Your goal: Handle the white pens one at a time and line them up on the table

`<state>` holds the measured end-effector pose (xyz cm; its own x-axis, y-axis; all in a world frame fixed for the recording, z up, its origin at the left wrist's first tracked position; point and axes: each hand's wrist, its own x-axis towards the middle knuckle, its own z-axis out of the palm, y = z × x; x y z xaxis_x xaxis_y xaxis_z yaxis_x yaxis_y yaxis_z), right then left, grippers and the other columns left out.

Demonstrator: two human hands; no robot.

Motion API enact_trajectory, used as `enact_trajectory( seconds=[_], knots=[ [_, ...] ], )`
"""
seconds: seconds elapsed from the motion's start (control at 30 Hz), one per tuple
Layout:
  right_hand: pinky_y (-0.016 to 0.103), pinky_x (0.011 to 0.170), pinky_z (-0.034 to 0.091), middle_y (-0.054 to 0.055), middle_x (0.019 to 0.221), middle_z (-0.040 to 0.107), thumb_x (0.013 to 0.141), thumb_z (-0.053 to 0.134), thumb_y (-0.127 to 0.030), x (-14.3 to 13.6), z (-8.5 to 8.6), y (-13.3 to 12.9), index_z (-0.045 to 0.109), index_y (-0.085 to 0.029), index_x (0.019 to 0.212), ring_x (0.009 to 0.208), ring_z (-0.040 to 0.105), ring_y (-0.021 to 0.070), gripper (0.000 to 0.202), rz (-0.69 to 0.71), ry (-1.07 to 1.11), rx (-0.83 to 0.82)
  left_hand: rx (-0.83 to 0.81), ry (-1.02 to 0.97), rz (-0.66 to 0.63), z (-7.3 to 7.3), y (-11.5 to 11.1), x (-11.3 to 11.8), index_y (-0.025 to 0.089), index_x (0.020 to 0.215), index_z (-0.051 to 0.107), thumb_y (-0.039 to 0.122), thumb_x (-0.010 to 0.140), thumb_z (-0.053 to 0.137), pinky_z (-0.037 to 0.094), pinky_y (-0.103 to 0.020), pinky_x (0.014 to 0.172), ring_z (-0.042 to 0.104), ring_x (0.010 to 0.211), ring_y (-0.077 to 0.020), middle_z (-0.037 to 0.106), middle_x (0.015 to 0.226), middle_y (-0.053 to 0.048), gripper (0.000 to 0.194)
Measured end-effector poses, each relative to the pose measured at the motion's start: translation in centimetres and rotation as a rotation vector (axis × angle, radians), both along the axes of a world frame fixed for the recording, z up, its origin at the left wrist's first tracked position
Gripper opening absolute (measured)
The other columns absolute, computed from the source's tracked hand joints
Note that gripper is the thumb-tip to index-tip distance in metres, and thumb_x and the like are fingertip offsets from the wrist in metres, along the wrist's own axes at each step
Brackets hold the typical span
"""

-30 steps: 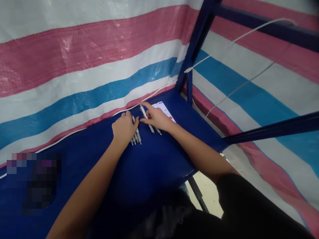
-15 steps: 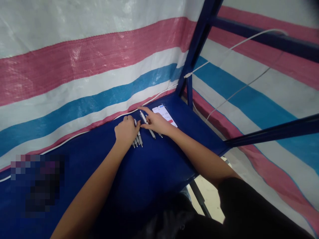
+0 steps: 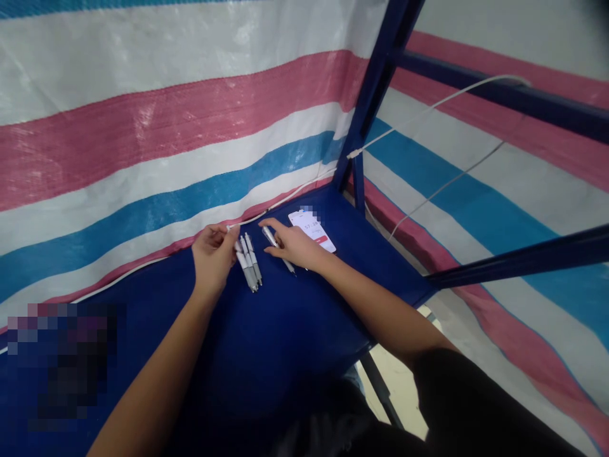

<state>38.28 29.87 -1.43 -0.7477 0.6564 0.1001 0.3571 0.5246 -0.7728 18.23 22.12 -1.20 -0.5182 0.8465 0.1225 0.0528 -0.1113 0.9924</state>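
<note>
Several white-and-grey click pens (image 3: 248,263) lie side by side on the blue tabletop (image 3: 285,330), between my two hands. My left hand (image 3: 212,257) is at their left side, fingers curled and thumb against the upper end of the leftmost pen. To the right, my right hand (image 3: 295,245) rests over another pen (image 3: 270,237), its thumb and curled fingers around the barrel and its index finger reaching past the top. One more pen tip pokes out beneath this hand, mostly hidden. Just beyond it lies a phone (image 3: 323,240) with a lit screen showing digits.
A striped tarp (image 3: 181,139) hangs along the back edge, with a white cable (image 3: 118,279) running at its foot. Blue metal frame bars (image 3: 368,95) stand at the right corner, another cable (image 3: 428,108) looped over them. A blurred-out dark object (image 3: 78,362) lies at left.
My left hand has moved left off the tops of the grouped pens, uncovering them, and its fingers now curl at the leftmost pen. My right hand stays about where it was. The view has shifted slightly.
</note>
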Motion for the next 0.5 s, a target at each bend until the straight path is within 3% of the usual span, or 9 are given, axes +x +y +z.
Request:
enact_trajectory(
  seconds=[0.1, 0.23, 0.37, 0.5],
  knots=[
    [0.039, 0.083, 0.053, 0.003, 0.094, 0.069, 0.103, 0.065, -0.019, -0.3, -0.4, -0.2, 0.035, -0.023, 0.171, 0.092, 0.065, 0.0267, 0.074, -0.034, -0.103, 0.203, -0.014, -0.129, -0.02, -0.1, -1.1, -1.1, 0.021, 0.095, 0.064, 0.04, 0.079, 0.089, 0.034, -0.021, 0.037, 0.046, 0.039, -0.0088, 0.061, 0.06, 0.006, 0.035],
    [0.051, 0.11, 0.05, 0.018, 0.141, 0.065, 0.105, 0.064, -0.018, -0.8, -1.1, -0.4, 0.05, -0.013, 0.163, 0.124, 0.055, 0.0351, 0.06, -0.066, -0.22, 0.511, -0.031, -0.243, -0.017, -1.0, -1.5, -1.9, 0.02, 0.097, 0.07, 0.038, 0.077, 0.092, 0.04, -0.02, 0.04, 0.05, 0.043, -0.0092, 0.063, 0.062, 0.005, 0.035],
    [0.051, 0.107, 0.049, 0.02, 0.14, 0.064, 0.108, 0.055, -0.013, -0.9, -1.4, -0.5, 0.067, -0.009, 0.143, 0.123, 0.053, 0.0357, 0.038, -0.089, -0.338, 0.583, -0.02, -0.285, -0.012, -1.6, -1.2, -2.4, 0.021, 0.095, 0.069, 0.042, 0.077, 0.092, 0.042, -0.02, 0.043, 0.055, 0.047, -0.0104, 0.063, 0.063, 0.005, 0.036],
    [0.048, 0.103, 0.049, 0.022, 0.132, 0.066, 0.107, 0.059, -0.017, -0.7, -0.5, -1.1, 0.072, -0.008, 0.126, 0.12, 0.055, 0.036, 0.025, -0.157, -0.366, 0.545, -0.026, -0.29, -0.034, -1.7, -1.2, -3.0, 0.022, 0.092, 0.065, 0.043, 0.08, 0.091, 0.042, -0.02, 0.043, 0.052, 0.047, -0.0086, 0.062, 0.064, 0.006, 0.036]
  ],
)
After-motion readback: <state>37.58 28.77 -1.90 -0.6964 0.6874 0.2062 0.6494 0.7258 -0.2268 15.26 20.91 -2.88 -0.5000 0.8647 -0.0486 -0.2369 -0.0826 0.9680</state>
